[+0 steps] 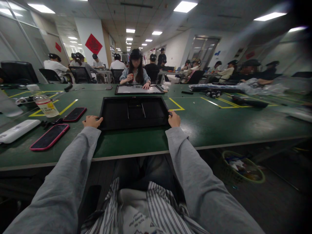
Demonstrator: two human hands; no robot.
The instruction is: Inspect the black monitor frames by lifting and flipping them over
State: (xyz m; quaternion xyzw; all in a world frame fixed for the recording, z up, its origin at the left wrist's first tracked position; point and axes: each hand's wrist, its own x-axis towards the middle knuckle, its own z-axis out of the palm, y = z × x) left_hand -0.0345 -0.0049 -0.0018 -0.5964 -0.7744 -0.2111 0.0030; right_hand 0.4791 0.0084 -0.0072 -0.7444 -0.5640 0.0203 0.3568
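In front of me on the green table lies a black, shallow, rectangular shell that looks like a monitor back cover [114,112], its hollow inside facing up. Thin metal strips and a squarish recess show at its middle. My left hand [92,121] grips the left edge, thumb against the rim and fingers curled. At the opposite edge, my right hand [174,119] is closed round the rim near the front corner; part of its fingers is hidden. Both long grey sleeves reach over the table's front edge.
Left of the cover lie a red-edged phone [50,137], another phone [75,114], a white device [18,131] and a bottle [47,104]. Across the green table [219,126], a person [136,73] handles a flat panel [126,89]. Plastic wrap [263,87] lies right; a basket [243,175] stands below.
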